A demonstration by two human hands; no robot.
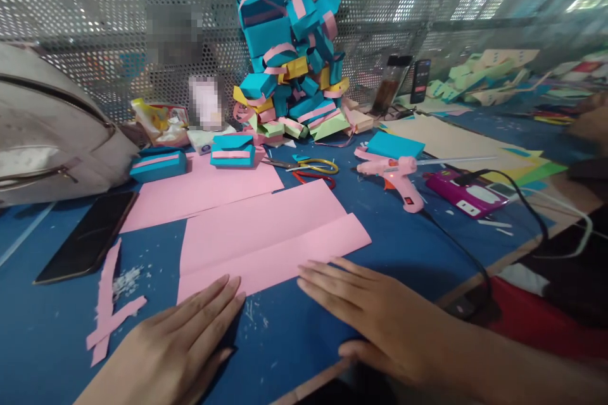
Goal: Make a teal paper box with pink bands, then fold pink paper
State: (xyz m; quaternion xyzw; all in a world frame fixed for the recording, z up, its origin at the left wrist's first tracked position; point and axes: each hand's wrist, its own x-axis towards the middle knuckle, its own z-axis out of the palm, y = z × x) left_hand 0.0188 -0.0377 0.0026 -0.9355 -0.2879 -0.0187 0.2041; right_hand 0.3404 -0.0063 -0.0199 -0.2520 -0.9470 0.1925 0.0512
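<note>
A pink sheet of paper (256, 221) lies on the blue table in front of me, with a crease running along its length and its near strip slightly raised at the right. The fingertips of my left hand (180, 335) rest on its near left corner, fingers stretched out. My right hand (365, 304) touches the near edge further right, its fingers also straight and the thumb apart. Neither hand grips anything. Behind this sheet is a second pink sheet (166, 196). Torn pink paper strips (108, 297) lie crossed to the left of my left hand.
A pink glue gun (392, 174) and purple power strip (468, 195) sit at right, with cords trailing. Scissors (308, 166) lie behind the sheet. A black phone (90, 237) and pale backpack (52, 133) are at left. Stacked blue paper boxes (266, 38) stand against the perforated panel.
</note>
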